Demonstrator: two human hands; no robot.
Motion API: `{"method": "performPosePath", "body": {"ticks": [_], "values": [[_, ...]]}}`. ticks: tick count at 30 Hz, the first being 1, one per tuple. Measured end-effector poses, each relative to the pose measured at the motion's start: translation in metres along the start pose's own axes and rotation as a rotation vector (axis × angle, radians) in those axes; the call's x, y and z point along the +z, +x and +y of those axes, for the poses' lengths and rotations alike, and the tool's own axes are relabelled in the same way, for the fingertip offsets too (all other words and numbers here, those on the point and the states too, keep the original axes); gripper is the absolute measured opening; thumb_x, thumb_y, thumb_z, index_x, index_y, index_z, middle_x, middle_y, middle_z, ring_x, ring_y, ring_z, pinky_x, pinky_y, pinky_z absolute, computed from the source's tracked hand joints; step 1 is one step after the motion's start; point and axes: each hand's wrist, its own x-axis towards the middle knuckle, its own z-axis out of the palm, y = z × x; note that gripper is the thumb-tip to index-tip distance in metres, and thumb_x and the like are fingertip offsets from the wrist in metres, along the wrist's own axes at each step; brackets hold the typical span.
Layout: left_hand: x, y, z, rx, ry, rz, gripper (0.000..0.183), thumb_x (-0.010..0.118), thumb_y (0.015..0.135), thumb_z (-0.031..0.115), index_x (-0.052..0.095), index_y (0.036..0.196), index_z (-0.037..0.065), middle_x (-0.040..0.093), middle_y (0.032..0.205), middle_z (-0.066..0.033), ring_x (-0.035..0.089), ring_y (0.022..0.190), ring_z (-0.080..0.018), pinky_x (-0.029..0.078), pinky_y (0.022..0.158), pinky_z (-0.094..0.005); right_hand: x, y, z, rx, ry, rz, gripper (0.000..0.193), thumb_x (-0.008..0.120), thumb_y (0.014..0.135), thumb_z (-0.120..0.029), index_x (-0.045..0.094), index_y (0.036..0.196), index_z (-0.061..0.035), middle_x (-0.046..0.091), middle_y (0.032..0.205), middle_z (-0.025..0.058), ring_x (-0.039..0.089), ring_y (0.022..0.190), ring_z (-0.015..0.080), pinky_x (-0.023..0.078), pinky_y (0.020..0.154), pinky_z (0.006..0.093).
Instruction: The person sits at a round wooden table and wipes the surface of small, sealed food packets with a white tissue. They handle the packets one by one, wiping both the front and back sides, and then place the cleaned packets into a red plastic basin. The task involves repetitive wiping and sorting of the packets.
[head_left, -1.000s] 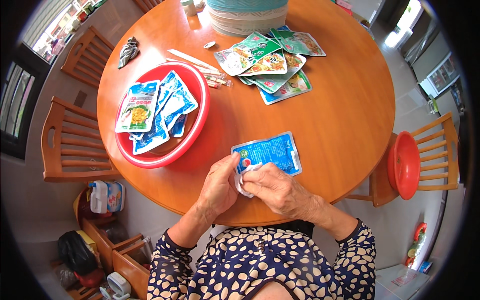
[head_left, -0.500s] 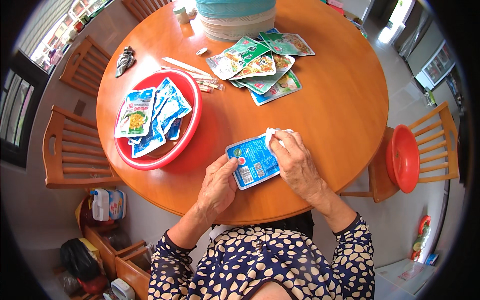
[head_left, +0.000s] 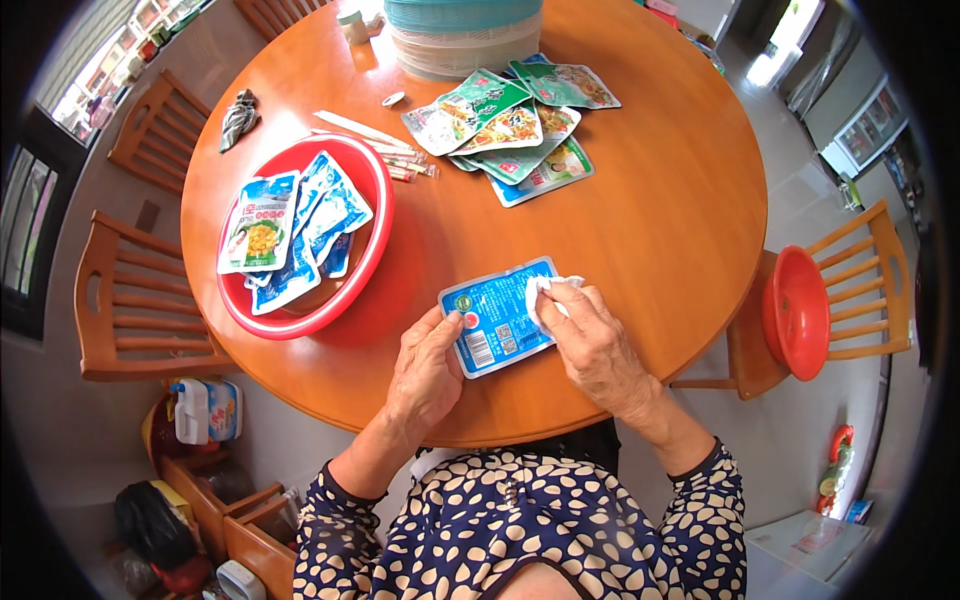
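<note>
My left hand (head_left: 427,368) grips a flat blue food pouch (head_left: 497,318) by its left edge, thumb on top. The pouch lies tilted above the table's near edge, its printed back facing up. My right hand (head_left: 592,345) pinches a crumpled white tissue (head_left: 541,296) against the pouch's right side. To the left, a red basin (head_left: 377,236) holds several blue pouches (head_left: 335,215) and one pale pouch (head_left: 262,225) with a yellow food picture. Beyond my hands lies a loose pile of green pouches (head_left: 512,125).
The round wooden table (head_left: 640,200) also bears a blue and white plastic basket (head_left: 465,38), wrapped sticks (head_left: 375,140), a dark striped cloth (head_left: 239,121) and a small jar (head_left: 353,27). Another red basin (head_left: 800,312) stands on a chair to the right. Chairs (head_left: 150,290) line the left.
The tissue in my right hand has shifted slightly down the pouch, baring its upper right corner. My left hand keeps its hold. The whole view has moved a little.
</note>
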Motion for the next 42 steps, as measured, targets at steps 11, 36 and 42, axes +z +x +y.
{"method": "performPosePath", "body": {"ticks": [11,36,42], "values": [[-0.003,0.002,-0.001,-0.007,-0.013,-0.034,0.032,0.049,0.104,0.016,0.055,0.127,-0.005,0.066,0.116,-0.0109,0.065,0.107,-0.0175,0.053,0.098,-0.0360,-0.015,0.006,0.005,0.020,0.138,-0.056,0.027,0.066,0.079,0.006,0.068,0.105,-0.0010,0.063,0.107,0.0127,0.062,0.101,0.0299,0.056,0.082,0.0363],[-0.008,0.003,0.003,-0.032,-0.118,-0.051,0.029,0.048,0.105,0.016,0.056,0.123,-0.005,0.065,0.117,-0.0116,0.065,0.108,-0.0195,0.052,0.100,-0.0368,0.027,0.027,-0.032,-0.121,0.151,-0.017,0.032,0.063,0.082,0.001,0.064,0.114,0.0044,0.058,0.115,0.0161,0.059,0.104,0.0316,0.053,0.088,0.0396],[-0.003,0.000,0.005,-0.069,-0.064,-0.031,0.032,0.046,0.106,0.018,0.054,0.127,-0.005,0.064,0.120,-0.0118,0.065,0.111,-0.0205,0.052,0.100,-0.0379,0.034,0.037,-0.013,0.004,0.064,0.027,0.036,0.064,0.080,0.004,0.063,0.116,0.0051,0.057,0.117,0.0153,0.058,0.102,0.0324,0.053,0.087,0.0407]]}}
